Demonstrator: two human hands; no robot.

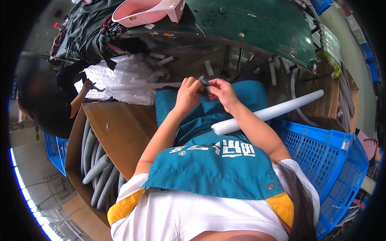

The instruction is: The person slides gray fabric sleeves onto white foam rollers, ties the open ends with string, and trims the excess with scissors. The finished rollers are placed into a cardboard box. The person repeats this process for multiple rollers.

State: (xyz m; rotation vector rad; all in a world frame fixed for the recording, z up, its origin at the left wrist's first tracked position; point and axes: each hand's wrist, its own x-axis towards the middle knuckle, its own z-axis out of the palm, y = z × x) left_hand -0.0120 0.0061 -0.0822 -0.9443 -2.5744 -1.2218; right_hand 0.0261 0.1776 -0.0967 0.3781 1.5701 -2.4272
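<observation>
My left hand (188, 94) and my right hand (223, 94) are close together above my lap, fingers pinched on a small dark grey piece of cloth (204, 80). A thin white tube (140, 86) runs from the left up to my left hand; whether my fingers grip its end is hidden. Across my lap, by my right forearm, rests a thick white foam tube (273, 109), with its hollow end toward my middle. Under both hands is my teal apron (245, 94).
A green table (249, 20) stands ahead, bearing a pink basin (140, 14) and a heap of dark cloth strips (90, 32). Grey foam tubes (102, 172) fill a cardboard box (116, 128) at left. Blue crates (317, 150) stand at right. Another person (48, 92) works at far left.
</observation>
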